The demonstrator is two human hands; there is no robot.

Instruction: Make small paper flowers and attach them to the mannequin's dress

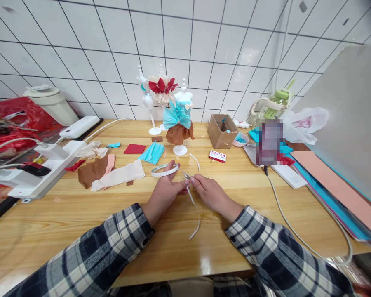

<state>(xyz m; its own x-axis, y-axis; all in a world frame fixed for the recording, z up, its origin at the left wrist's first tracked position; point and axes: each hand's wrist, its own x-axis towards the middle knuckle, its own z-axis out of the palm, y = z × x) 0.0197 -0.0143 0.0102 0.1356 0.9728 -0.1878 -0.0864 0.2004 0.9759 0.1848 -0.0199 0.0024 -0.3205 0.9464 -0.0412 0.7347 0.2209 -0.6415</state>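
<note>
My left hand point(165, 187) holds a thin roll of white double-sided tape point(156, 173) with printed lettering, the ring looped around its raised fingers. Close by on the right, my right hand point(208, 192) is closed in a pinch at the tape's end, its fingertips almost meeting those of the left. A small greyish bit between the fingertips is too small to make out. From there a narrow white strip point(198, 218) hangs down in a curve toward the table's front. Another short white strip point(196, 162) lies just beyond my hands.
Behind stand small dress forms, one wearing a turquoise and brown paper dress point(177, 115). Crepe paper pieces point(120, 175) lie left, near a power strip point(46, 169). A cardboard box point(223, 132), a red-white small box point(217, 156) and a cable point(284, 218) are at right.
</note>
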